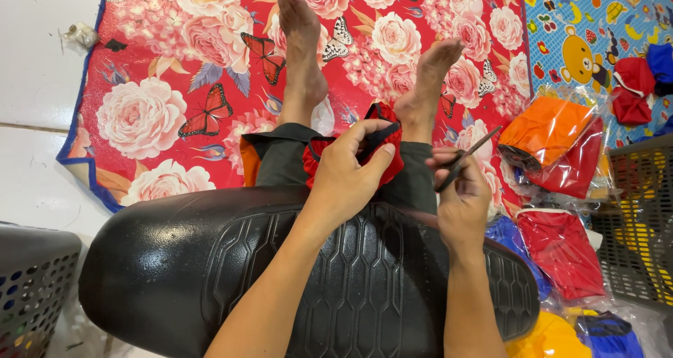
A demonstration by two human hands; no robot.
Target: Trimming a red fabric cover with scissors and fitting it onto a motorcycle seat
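While the black padded seat cover (231,260) lies across the lap as a working surface, the left hand (343,172) holds a small red fabric piece with black trim (384,137) just above the knees, its fingers (361,130) curled shut around the cloth and the thumb pressing along its near edge. Held this way, the fabric bunches; judging from the pose, the work would go better with the cloth pulled taut between thumb and forefinger so the trim stands clear of the folds.

Just beside it, the right hand (459,197) is closed on a pair of small dark snips (466,158), the blades pointing up and to the right, away from the cloth and apart from it. Whether the blades are parted I cannot tell. A clean cut likely calls for bringing the tips in low and close to the seam, keeping them off the left thumb.

Further right, clear bags of orange and red fabric pieces (554,144) lie heaped on the floral mat (147,112), beside a dark plastic basket (641,218). Bare feet rest on the mat beyond the hands.
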